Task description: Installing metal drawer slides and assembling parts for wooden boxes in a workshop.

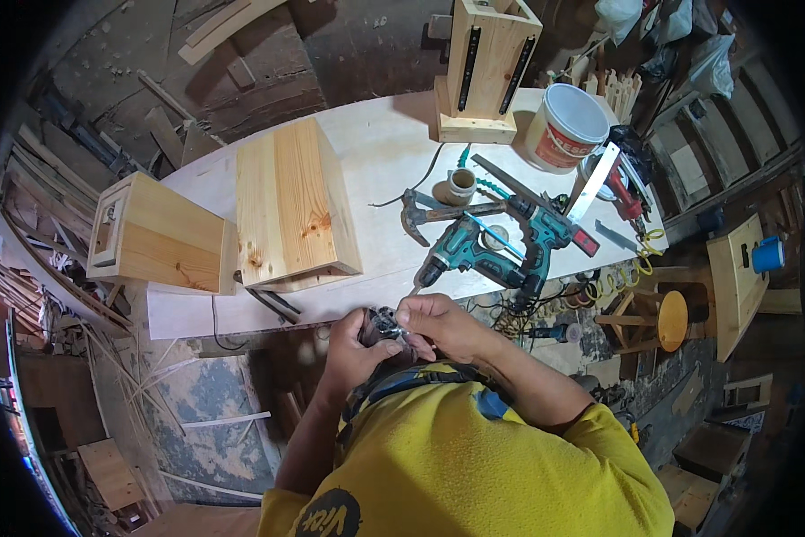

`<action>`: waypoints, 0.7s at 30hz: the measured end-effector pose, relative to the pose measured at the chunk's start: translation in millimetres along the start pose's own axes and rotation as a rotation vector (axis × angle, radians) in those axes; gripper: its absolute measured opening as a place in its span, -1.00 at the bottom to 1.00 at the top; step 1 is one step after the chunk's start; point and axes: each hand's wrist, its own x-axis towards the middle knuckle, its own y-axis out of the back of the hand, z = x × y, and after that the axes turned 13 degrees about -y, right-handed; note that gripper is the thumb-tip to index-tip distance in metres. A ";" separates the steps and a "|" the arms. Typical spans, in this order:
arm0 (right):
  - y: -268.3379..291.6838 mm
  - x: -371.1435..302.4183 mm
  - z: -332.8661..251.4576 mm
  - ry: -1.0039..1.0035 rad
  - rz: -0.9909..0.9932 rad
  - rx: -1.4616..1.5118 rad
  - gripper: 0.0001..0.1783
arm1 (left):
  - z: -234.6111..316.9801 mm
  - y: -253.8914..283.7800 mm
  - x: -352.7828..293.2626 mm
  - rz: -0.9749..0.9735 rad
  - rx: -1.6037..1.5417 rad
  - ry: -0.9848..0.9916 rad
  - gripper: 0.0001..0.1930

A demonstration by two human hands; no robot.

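Note:
Close to my body, at the table's near edge, my left hand (352, 351) is closed round a small dark, shiny bundle (385, 328). It looks like thin plastic with little metal pieces, but I cannot make out its kind. My right hand (445, 324) meets it from the other side, thumb and forefinger pinched together at its top. Whatever sits between those fingertips is too small to tell. Just beyond my hands a teal and black cordless drill (467, 254) lies on its side, its bit pointing toward them. A second cordless drill (542, 234) lies to its right.
A large wooden box (286, 201) and a wooden drawer (165, 234) stand left on the pale table (380, 255). A claw hammer (438, 213), an open jar (461, 185) and a white bucket (565, 130) are farther right. Behind stands a wooden cabinet (490, 67) with black slides.

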 end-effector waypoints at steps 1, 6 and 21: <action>-1.0 1.3 1.9 0.002 0.000 -0.006 -0.69 | -1.0 -0.1 -2.2 0.045 0.069 0.037 -0.68; -5.8 2.6 7.2 -0.048 0.028 0.070 -0.68 | -9.1 -26.4 -8.6 0.253 0.116 -0.164 -0.47; -17.1 4.3 4.6 0.034 0.049 0.074 -0.71 | 6.9 5.4 5.7 -0.083 -0.305 -0.133 -0.63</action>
